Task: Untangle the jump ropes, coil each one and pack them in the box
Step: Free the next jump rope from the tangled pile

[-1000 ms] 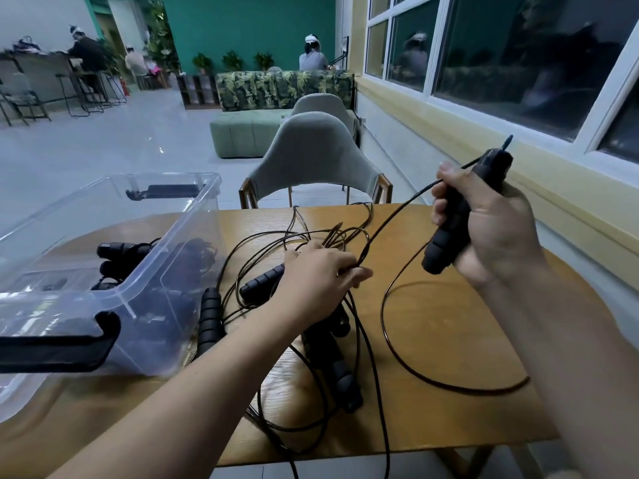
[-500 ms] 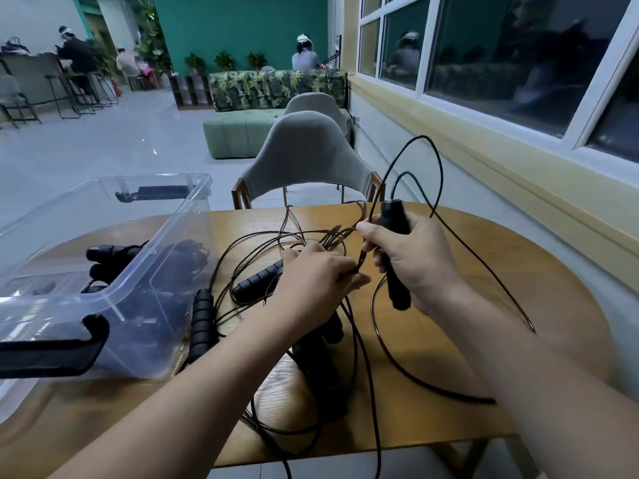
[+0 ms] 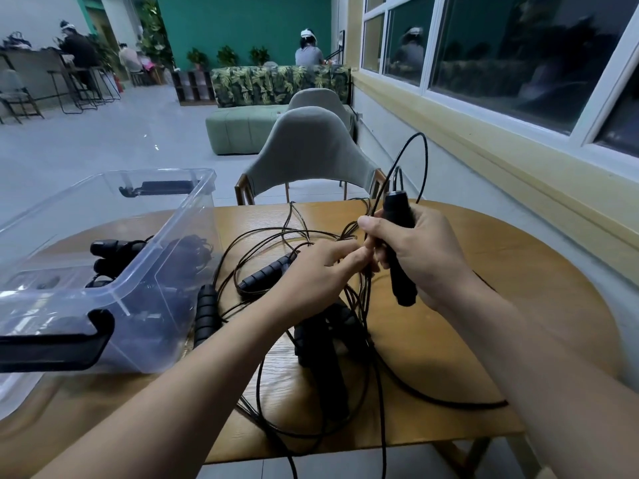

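Rope handle in R hand, tangled cords in L hand

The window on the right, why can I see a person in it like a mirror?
In the head view, the window is dark outside, so the lit room and a seated person reflect in its glass; same view, the clear box walls catch pale glare.
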The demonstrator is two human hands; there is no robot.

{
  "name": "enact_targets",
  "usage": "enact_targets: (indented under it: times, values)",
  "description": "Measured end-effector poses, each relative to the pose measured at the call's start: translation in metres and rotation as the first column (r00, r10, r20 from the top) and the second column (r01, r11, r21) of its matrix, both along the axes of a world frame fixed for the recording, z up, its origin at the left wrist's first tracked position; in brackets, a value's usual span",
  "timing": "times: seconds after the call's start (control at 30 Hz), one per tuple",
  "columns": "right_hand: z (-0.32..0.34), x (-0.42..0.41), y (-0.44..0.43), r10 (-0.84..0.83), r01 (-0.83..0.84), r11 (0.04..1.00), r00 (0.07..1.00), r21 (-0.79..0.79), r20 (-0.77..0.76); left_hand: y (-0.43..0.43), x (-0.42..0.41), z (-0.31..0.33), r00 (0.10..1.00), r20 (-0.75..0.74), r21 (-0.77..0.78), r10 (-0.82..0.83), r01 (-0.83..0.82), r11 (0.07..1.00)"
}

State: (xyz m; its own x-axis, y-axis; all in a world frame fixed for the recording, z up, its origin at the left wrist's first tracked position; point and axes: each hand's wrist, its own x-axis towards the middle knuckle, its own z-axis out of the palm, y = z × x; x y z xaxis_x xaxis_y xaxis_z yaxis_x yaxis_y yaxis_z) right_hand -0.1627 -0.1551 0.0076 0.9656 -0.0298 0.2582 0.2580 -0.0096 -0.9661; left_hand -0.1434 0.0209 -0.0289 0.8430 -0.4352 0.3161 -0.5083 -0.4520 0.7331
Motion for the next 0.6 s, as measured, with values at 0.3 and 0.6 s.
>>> enact_targets:
  times: [0.3, 0.6]
  values:
    - [0.009, -0.003, -0.003, 0.013, -0.012, 0.997, 1.000, 0.071, -0.012, -0.006, -0.007, 0.006, 1.000, -0.002, -0.177, -0.021, 0.021, 0.984]
    - [0.020, -0.014, -0.013, 0.006, -0.008, 0.995, 1.000, 0.102, 0.018, -0.007, -0.009, 0.019, 0.982, -0.131, -0.222, -0.135, 0.104, 0.970]
